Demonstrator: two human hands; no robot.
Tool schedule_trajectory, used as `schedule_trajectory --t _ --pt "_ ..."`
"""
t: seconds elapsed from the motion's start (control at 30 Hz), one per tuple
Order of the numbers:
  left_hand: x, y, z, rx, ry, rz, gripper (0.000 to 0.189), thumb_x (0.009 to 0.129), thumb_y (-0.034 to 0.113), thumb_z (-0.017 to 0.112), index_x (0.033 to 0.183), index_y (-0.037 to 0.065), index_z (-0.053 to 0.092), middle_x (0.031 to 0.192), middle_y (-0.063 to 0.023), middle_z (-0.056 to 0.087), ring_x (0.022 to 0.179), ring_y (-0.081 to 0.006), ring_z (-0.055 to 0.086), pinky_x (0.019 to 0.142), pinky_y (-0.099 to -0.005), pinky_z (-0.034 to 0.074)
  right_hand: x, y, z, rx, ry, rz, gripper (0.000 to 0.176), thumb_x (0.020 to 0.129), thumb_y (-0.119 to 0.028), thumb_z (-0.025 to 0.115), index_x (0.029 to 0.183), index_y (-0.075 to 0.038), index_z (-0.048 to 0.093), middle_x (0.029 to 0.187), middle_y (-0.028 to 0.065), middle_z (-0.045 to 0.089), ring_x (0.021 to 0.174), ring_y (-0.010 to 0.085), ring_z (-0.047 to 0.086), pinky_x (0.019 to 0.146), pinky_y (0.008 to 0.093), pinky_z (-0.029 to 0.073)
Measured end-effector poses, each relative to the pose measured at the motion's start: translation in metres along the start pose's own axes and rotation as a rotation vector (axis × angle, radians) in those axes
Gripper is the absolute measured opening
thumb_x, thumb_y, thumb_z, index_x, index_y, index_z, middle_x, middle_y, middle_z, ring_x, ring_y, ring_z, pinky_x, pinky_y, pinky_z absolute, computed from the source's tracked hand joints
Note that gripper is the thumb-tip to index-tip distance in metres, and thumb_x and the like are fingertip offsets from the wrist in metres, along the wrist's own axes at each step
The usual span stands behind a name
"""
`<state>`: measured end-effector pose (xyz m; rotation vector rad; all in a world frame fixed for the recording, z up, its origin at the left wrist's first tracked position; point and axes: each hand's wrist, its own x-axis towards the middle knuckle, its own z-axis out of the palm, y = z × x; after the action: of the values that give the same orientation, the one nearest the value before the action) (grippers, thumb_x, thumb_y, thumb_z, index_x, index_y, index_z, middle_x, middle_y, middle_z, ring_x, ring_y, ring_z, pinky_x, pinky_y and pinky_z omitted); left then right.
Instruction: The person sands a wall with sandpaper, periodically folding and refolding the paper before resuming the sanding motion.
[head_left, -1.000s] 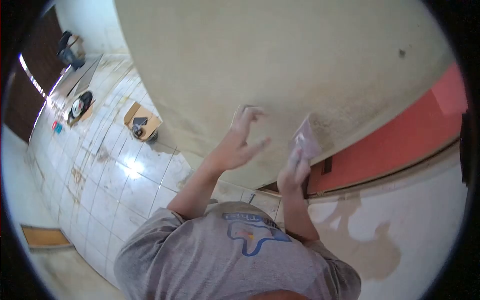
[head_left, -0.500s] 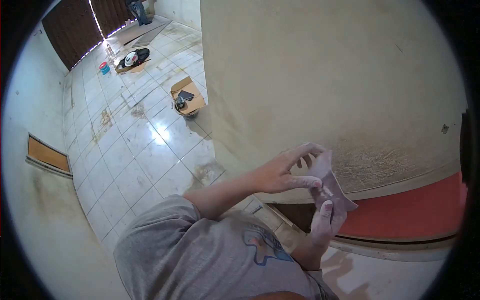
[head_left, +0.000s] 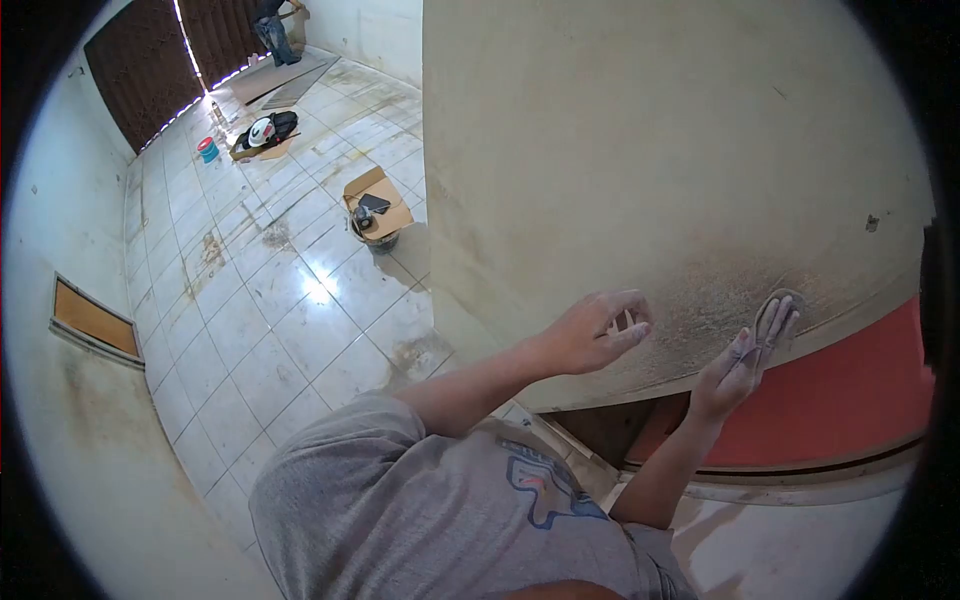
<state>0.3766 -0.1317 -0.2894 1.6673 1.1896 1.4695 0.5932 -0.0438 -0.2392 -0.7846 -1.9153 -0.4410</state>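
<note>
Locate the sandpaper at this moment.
Head view, right of centre: the sandpaper is pressed flat on the beige wall under the right hand, just above the red band; the left hand hovers further left.

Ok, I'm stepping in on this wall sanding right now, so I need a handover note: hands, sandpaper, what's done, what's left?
Left hand: open, fingers loosely curled, holding nothing, close to the wall.
Right hand: presses the sandpaper flat against the wall, low down, just above the red band.
Done: cannot tell how much is sanded.
Left: probably the rough, darker patch around the paper.
</note>
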Motion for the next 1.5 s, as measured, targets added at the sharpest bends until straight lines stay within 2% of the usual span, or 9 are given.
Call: schedule_trajectory --t 0.27,0.5,0.57,0.77,1.03,1.13,1.23,1.37,1.5 --pt "-0.001 0.007 -0.012 0.058 -0.023 0.031 0.024 0.100 0.028 0.064 0.105 0.005 0.067 0.093 -0.0107 0.071 0.083 -0.0258 0.067 0.075 -0.0398 0.053 0.024 0.003 0.001 0.043 0.211 -0.061 0.045 0.112 -0.012 0.039 0.150 0.012 0.044 0.161 0.0260 0.041 0.152 0.0429 0.034 0.124 0.0493 0.029" --pt "0.012 -0.006 -0.019 0.002 0.024 0.020 0.020 0.099 0.022 0.067 0.104 0.003 0.071 0.092 -0.0052 0.072 0.084 -0.0144 0.065 0.076 -0.0330 0.051 0.014 0.025 0.045 -0.040 0.304 -0.131 0.049 0.110 -0.016 0.041 0.156 -0.002 0.043 0.164 0.0161 0.041 0.155 0.0371 0.031 0.127 0.0528 0.021" --pt "0.011 -0.005 -0.021 0.000 -0.001 0.043 0.018 0.100 0.018 0.066 0.102 0.001 0.070 0.091 -0.0050 0.071 0.086 -0.0134 0.065 0.077 -0.0310 0.051 -0.032 0.031 0.068 -0.074 0.199 -0.053 0.049 0.108 -0.017 0.042 0.155 -0.003 0.046 0.164 0.0153 0.041 0.156 0.0370 0.030 0.127 0.0556 0.017" --pt "0.014 -0.029 -0.008 -0.138 -0.065 -0.006 0.017 0.100 0.014 0.064 0.099 -0.002 0.068 0.090 -0.0073 0.070 0.084 -0.0147 0.065 0.077 -0.0306 0.052 -0.075 0.009 0.078 -0.146 0.065 0.129 0.052 0.103 -0.020 0.053 0.153 -0.008 0.051 0.163 0.0196 0.041 0.152 0.0414 0.034 0.124 0.0549 0.027" --pt "0.020 -0.033 0.010 -0.275 0.019 -0.032 0.018 0.101 0.015 0.062 0.097 -0.001 0.068 0.082 -0.0076 0.067 0.076 -0.0147 0.064 0.070 -0.0302 0.052 0.053 0.011 0.017 -0.129 0.245 0.051 0.052 0.103 -0.016 0.047 0.154 -0.009 0.050 0.166 0.0168 0.037 0.154 0.0397 0.032 0.126 0.0526 0.027" --pt "0.020 -0.043 0.013 -0.574 0.317 0.106 0.016 0.101 0.012 0.054 0.104 -0.001 0.063 0.084 -0.0084 0.063 0.074 -0.0164 0.059 0.067 -0.0316 0.049 0.032 0.007 0.030 -0.002 0.179 0.074 0.051 0.105 -0.013 0.045 0.156 -0.009 0.049 0.167 0.0151 0.036 0.156 0.0387 0.028 0.126 0.0508 0.025" --pt "0.025 -0.054 0.010 -0.658 0.456 0.138 0.017 0.098 0.014 0.051 0.105 0.001 0.059 0.079 -0.0076 0.056 0.067 -0.0165 0.054 0.060 -0.0321 0.045 -0.038 0.010 0.075 -0.008 0.045 0.034 0.057 0.096 -0.012 0.052 0.153 -0.011 0.052 0.164 0.0134 0.041 0.153 0.0370 0.034 0.125 0.0496 0.029" --pt "0.024 -0.051 0.013 -0.699 0.499 0.159 0.012 0.097 0.011 0.054 0.106 0.004 0.056 0.075 -0.0060 0.053 0.063 -0.0162 0.053 0.058 -0.0290 0.043 -0.137 0.013 0.112 -0.002 -0.075 0.030 0.062 0.090 -0.013 0.057 0.152 -0.012 0.053 0.160 0.0089 0.047 0.150 0.0320 0.041 0.125 0.0474 0.032" --pt "0.018 -0.051 0.010 -0.692 0.496 0.150 0.010 0.098 0.011 0.053 0.104 0.004 0.056 0.076 -0.0057 0.052 0.064 -0.0158 0.053 0.057 -0.0286 0.043 -0.127 0.016 0.101 -0.142 -0.113 0.010 0.063 0.090 -0.014 0.057 0.153 -0.013 0.052 0.161 0.0072 0.047 0.151 0.0308 0.040 0.123 0.0471 0.034"
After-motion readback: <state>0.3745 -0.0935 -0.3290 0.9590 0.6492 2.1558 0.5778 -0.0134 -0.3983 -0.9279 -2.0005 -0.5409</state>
